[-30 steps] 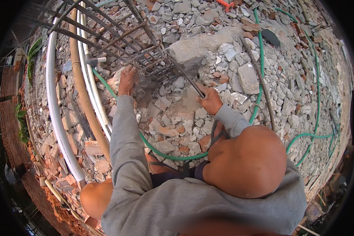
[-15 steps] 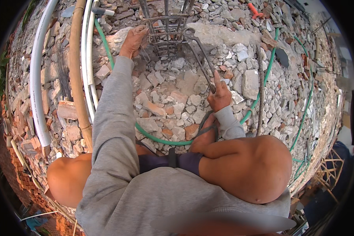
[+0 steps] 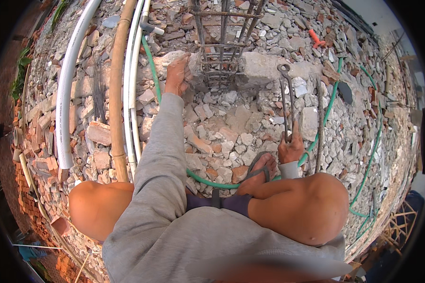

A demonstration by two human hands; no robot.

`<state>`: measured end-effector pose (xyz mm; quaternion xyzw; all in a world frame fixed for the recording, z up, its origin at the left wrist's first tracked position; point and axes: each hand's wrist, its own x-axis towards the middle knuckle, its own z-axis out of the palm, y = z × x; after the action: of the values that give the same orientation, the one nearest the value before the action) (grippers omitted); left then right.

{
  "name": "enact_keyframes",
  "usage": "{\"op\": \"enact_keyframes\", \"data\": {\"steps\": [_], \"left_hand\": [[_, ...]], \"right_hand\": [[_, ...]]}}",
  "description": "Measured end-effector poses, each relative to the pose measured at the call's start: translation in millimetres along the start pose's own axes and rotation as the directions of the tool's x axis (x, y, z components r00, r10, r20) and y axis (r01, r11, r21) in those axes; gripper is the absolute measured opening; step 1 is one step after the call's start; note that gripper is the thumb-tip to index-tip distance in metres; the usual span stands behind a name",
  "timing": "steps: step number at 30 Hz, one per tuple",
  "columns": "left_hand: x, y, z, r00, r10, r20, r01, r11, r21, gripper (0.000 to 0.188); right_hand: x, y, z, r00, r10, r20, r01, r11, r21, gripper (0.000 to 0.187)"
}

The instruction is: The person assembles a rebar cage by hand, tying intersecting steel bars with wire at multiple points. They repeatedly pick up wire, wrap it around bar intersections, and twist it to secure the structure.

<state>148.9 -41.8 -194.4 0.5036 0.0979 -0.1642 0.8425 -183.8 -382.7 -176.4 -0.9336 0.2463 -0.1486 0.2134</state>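
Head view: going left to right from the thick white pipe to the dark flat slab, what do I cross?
Thick white pipe → thin wire bundle → bamboo pole → thin white pipes → rebar cage → pincers → rusty rod → dark flat slab.

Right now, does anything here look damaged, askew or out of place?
Yes: broken masonry lies all around the steel cage, so the open flip-flop on the right foot looks odd, giving little cover. The right hand, gripping pincers, is bare.
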Motion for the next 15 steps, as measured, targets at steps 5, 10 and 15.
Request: {"op": "enact_keyframes", "data": {"steps": [5, 10, 15], "left_hand": [[-43, -25, 5, 0.992, 0.098, -0.084, -0.098, 0.995, 0.002, 0.025], [-72, -51, 56, 0.993, 0.055, 0.107, -0.101, 0.862, 0.497, 0.020], [-90, -53, 124, 0.822, -0.176, 0.542, -0.337, 0.617, 0.711, 0.024]], "right_hand": [[6, 89, -49, 0.975, 0.062, -0.213, -0.125, 0.946, -0.299, 0.073], [22, 84, -84, 0.967, -0.073, -0.246, -0.105, 0.761, -0.640, 0.068], [63, -30, -62, 0.926, -0.376, -0.023, 0.366, 0.883, 0.295, 0.057]]}}
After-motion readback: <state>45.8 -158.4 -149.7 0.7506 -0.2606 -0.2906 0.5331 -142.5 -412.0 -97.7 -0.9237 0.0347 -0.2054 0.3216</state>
